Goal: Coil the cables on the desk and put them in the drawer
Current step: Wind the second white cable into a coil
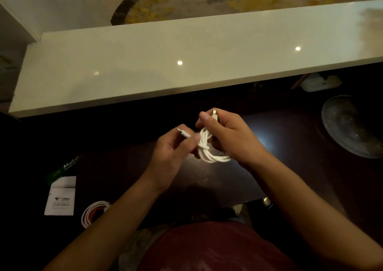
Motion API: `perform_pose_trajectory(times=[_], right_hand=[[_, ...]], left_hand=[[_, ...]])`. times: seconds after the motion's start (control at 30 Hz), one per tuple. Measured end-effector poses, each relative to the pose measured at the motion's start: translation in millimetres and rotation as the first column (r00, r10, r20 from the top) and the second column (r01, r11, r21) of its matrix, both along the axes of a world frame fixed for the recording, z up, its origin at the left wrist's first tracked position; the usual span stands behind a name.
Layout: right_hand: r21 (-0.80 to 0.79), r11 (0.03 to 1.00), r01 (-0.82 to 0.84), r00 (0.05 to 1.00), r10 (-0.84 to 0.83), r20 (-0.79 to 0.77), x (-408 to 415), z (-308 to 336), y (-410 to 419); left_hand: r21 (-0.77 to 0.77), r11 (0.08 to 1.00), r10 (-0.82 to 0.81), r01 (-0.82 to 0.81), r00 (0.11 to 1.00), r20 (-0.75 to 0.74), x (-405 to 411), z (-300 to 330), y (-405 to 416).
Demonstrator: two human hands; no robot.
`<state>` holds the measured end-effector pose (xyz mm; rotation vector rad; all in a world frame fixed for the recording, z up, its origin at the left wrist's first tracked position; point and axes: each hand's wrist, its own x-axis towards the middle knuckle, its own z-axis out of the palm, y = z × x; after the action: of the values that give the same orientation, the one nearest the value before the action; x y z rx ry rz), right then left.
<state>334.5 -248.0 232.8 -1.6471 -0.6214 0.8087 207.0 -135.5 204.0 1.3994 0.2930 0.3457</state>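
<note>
— Where is the white cable (207, 148) just now?

— Up off the desk (217, 177), bunched between my two hands. My right hand (228, 134) is curled round the top of the bundle, with one plug (214, 113) poking up above my thumb. The loops hang down below that hand and sag toward my right wrist.

— And your left hand (170, 152)?

— It pinches the free end (184, 133), the thin white connector. That end lies slantwise, running from my left fingertips across to the wrap at the waist of the bundle, just beside my right thumb.

— So which hand does the next bit?

— The left, I think. The tail points away from the bundle toward my left side, and the wrap sits right at my left fingertips, so a pull along that line should snug it. The right only has to hold the loops firm.

— Anything else waiting?

— A second cable (93, 210), looped, lies on the desk below my left forearm, well apart from both hands. I cannot see the drawer.
</note>
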Motion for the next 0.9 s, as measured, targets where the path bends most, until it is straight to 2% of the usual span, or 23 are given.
perform_pose_trajectory(times=[0.1, 0.2, 0.37, 0.47, 0.7, 0.8, 0.9], right_hand=[[0.015, 0.995, 0.1, 0.993, -0.1, 0.059, -4, -4, 5], [0.015, 0.991, 0.135, 0.988, -0.136, 0.076, -5, -8, 2], [0.026, 1.0, 0.005, 1.0, -0.005, 0.009, -6, -9, -10], [0.002, 0.999, -0.04, 0.994, 0.04, -0.098, -2, -16, -17], [-0.046, 0.989, -0.14, 0.98, 0.132, -0.151, -14, -38, -7], [-0.047, 0.984, -0.171, 0.972, 0.161, -0.172, -21, -47, 1], [-0.053, 0.97, -0.236, 0.957, 0.222, -0.187, -30, -61, 7]], left_hand=[[-0.171, 0.985, 0.029, -0.038, 0.998, -0.052, 0, -1, -18], [-0.173, 0.98, 0.084, -0.102, 0.99, -0.113, -5, -2, -20], [-0.377, 0.909, 0.134, -0.176, 0.982, -0.135, -11, -5, -1], [-0.419, 0.886, 0.154, -0.2, 0.978, -0.142, -20, -7, 10], [-0.276, 0.933, 0.163, -0.23, 0.955, -0.246, -49, -22, 15], [-0.115, 0.943, 0.259, -0.313, 0.904, -0.34, -64, -27, 13], [-0.078, 0.902, 0.361, -0.426, 0.839, -0.408, -84, -35, 7]])
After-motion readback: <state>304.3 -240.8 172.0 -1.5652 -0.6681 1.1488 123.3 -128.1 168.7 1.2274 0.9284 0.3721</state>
